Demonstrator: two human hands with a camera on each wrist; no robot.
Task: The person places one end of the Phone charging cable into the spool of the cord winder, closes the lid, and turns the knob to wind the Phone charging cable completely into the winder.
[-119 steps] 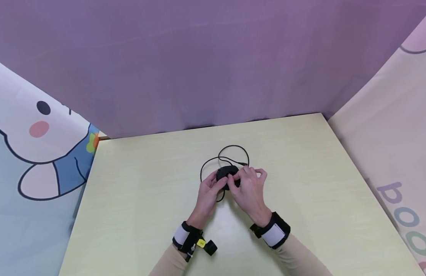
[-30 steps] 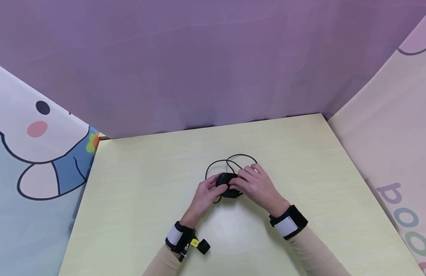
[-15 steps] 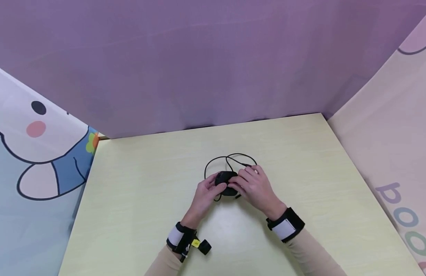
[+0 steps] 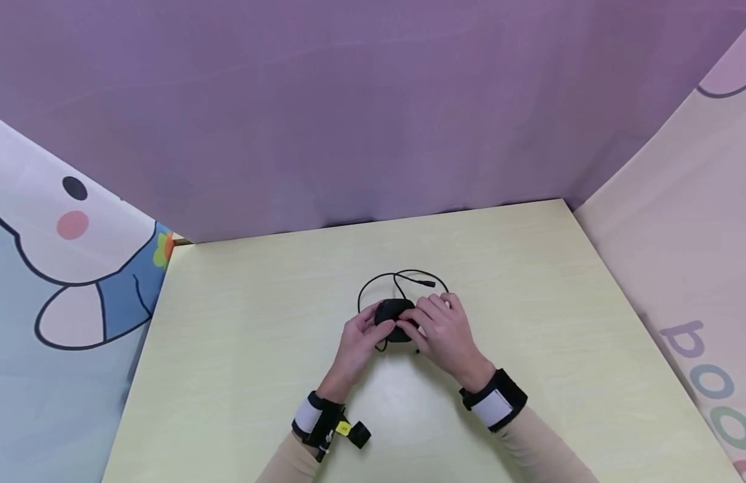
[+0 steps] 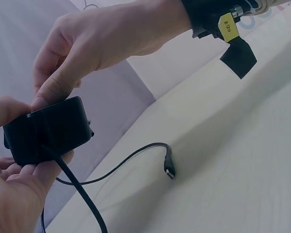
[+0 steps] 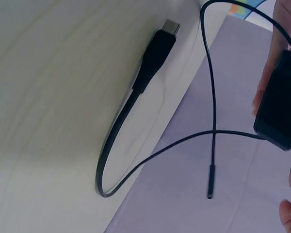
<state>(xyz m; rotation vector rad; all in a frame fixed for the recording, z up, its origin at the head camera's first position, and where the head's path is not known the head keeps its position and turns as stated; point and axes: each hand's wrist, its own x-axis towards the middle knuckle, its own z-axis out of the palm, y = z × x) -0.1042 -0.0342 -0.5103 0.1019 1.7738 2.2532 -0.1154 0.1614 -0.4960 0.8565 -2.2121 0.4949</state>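
A black, round-cornered device (image 4: 392, 308) with thin black cords is held between both hands above the table. My left hand (image 4: 361, 341) grips its left side, thumb on the near face and fingers behind. The right hand (image 4: 448, 339) pinches its right edge between thumb and fingers. The left wrist view shows the device as a thick box (image 5: 63, 128), the right thumb (image 5: 53, 92) pressed on its upper edge. A cord with a USB-C plug (image 6: 157, 56) hangs loose in the right wrist view; a second cord ends in a slim black tip (image 6: 211, 182).
The looped cord (image 4: 373, 278) spreads behind the device over the pale wooden table (image 4: 258, 335). A purple cloth (image 4: 373, 121) stands along the table's far edge, with printed cloths at left (image 4: 77, 302) and right (image 4: 663, 235). Both wrists wear black straps.
Device and hands are slightly nearer the person than four seconds ago. Over the last second the right hand shifted a little left, and a cord end came into view beyond its fingers.
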